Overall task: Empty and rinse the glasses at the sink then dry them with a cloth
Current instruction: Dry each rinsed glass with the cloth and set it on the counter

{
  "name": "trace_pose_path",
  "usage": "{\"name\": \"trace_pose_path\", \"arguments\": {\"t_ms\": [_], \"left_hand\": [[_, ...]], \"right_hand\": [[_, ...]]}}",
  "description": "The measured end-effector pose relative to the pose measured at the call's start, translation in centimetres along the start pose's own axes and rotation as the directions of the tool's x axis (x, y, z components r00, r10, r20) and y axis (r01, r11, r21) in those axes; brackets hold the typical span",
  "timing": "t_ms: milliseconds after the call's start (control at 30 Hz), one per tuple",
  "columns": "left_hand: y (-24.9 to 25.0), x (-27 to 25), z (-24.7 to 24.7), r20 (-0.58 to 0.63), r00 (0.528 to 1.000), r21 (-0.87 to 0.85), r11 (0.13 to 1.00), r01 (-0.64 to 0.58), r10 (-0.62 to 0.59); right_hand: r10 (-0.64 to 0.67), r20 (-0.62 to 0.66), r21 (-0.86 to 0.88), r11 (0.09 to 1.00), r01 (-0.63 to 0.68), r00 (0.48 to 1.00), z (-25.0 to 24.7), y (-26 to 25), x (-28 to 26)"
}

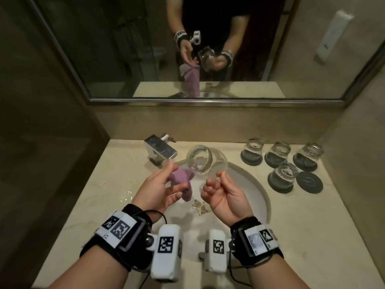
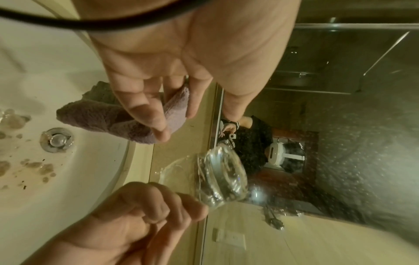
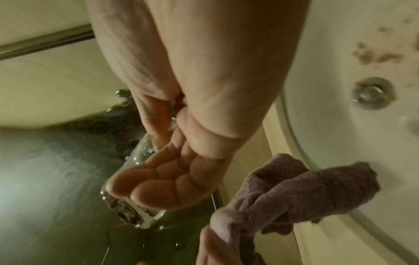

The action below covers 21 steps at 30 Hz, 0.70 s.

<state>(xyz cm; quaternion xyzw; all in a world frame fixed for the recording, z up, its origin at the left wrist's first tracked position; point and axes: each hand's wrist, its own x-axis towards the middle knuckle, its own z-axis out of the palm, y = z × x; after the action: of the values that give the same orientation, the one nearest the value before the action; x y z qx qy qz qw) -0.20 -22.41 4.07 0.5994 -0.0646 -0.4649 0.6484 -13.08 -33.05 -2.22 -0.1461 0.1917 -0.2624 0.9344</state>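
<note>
Over the white sink (image 1: pixel 256 190) my right hand (image 1: pixel 216 184) grips a clear wet glass (image 1: pixel 206 161), tilted on its side in the air. In the right wrist view the fingers (image 3: pixel 158 181) curl round the glass (image 3: pixel 129 208). Just left of it, my left hand (image 1: pixel 168 180) pinches a bunched purple cloth (image 1: pixel 183 180) between thumb and fingers. The cloth (image 2: pixel 102 114) hangs from that hand above the basin, close to the glass (image 2: pixel 219 177); whether they touch I cannot tell. Several other glasses (image 1: pixel 282 176) stand on dark coasters on the counter to the right.
A chrome faucet (image 1: pixel 160 150) stands behind the basin at the left. One bare coaster (image 1: pixel 309 182) lies beside the standing glasses. Brownish bits lie in the basin around the drain (image 2: pixel 56 139). A mirror (image 1: pixel 125 49) fills the wall behind the beige counter (image 1: pixel 100 184).
</note>
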Motion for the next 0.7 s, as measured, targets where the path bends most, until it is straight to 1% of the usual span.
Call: {"name": "trace_pose_path", "arguments": {"t_ms": [100,200,267,300,333,367,400,433,467,500,533,567,600,633,700], "left_hand": [[-0.3,-0.3,0.9,0.083,0.996,0.041,0.999,-0.014,0.010],[-0.6,-0.6,1.6,0.136,0.990,0.009,0.999,-0.036,0.034],[-0.9,-0.8,1.7,0.108,0.992,-0.023,0.998,-0.056,0.059],[-1.0,-0.9,1.9,0.094,0.993,-0.046,0.997,-0.064,0.068],[-1.1,-0.9,2.0,0.079,0.995,-0.082,0.995,-0.061,0.067],[-1.3,-1.0,2.1,0.066,0.996,-0.134,0.990,-0.052,0.061],[-1.4,-1.0,2.2,0.060,0.997,-0.196,0.980,-0.038,0.051],[-1.5,-1.1,2.4,0.061,0.997,-0.253,0.967,-0.025,0.041],[-1.5,-1.2,2.5,0.064,0.997,-0.300,0.954,-0.014,0.034],[-1.4,-1.2,2.7,0.071,0.997,-0.339,0.941,0.002,0.023],[-1.4,-1.3,2.9,0.091,0.996,-0.367,0.930,0.024,0.010],[-1.4,-1.5,3.3,0.118,0.993,-0.381,0.923,0.045,0.000],[-1.3,-1.8,3.6,0.143,0.990,-0.385,0.921,0.059,-0.004],[-1.3,-1.9,4.0,0.156,0.988,-0.383,0.921,0.069,-0.010],[-1.0,-2.1,4.7,0.163,0.987,-0.370,0.926,0.071,-0.011]], "right_hand": [[0.028,0.095,-0.204,0.979,-0.008,0.995,0.3,-0.6,-1.0],[0.057,0.151,-0.404,0.915,0.009,0.987,0.5,-0.9,-1.7],[0.052,0.150,-0.520,0.854,0.034,0.987,0.7,-1.4,-2.3],[0.028,0.142,-0.578,0.814,0.060,0.989,0.8,-1.7,-2.6],[-0.011,0.131,-0.644,0.760,0.094,0.991,0.6,-2.0,-2.8],[-0.077,0.115,-0.710,0.690,0.136,0.990,0.3,-2.2,-3.0],[-0.168,0.098,-0.776,0.605,0.182,0.981,-0.1,-2.4,-3.2],[-0.278,0.100,-0.843,0.486,0.230,0.955,-0.5,-2.4,-3.3],[-0.366,0.139,-0.912,0.315,0.263,0.920,-0.9,-2.3,-3.3],[-0.391,0.217,-0.957,0.098,0.275,0.894,-1.1,-2.0,-3.4],[-0.369,0.295,-0.955,-0.089,0.283,0.881,-1.3,-1.5,-3.4],[-0.345,0.349,-0.935,-0.187,0.300,0.871,-1.5,-1.1,-3.2],[-0.344,0.362,-0.930,-0.201,0.309,0.866,-1.5,-0.7,-3.1],[-0.361,0.356,-0.934,-0.155,0.321,0.862,-1.3,-0.6,-3.2],[-0.381,0.325,-0.937,-0.004,0.350,0.865,-0.9,-0.7,-3.6]]}}
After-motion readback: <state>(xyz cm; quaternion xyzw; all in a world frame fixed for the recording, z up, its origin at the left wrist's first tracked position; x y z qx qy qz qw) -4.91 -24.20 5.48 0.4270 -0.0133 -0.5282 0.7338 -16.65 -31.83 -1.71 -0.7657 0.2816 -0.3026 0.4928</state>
